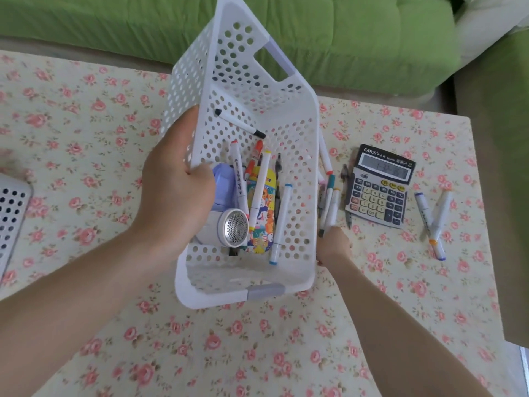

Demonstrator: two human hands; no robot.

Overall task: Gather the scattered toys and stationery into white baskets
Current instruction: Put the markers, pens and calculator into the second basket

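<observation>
Head view: left hand (177,193) grips the perforated white plastic basket (257,270) by its side wall, tilted above the floral table (86,124); right hand (334,243) clutches slim markers (329,203) just beside it.

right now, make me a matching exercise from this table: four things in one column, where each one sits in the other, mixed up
Things
1. calculator
2. shaver with a round mesh head
3. crossed markers
4. bunch of markers

Places
a. inside the white basket that the left hand grips
b. gripped by the right hand, just right of that basket
c. flat on the tablecloth, between the bunch and the crossed pair
d. far right of the tablecloth

Pairs: 1-c, 2-a, 3-d, 4-b
</observation>
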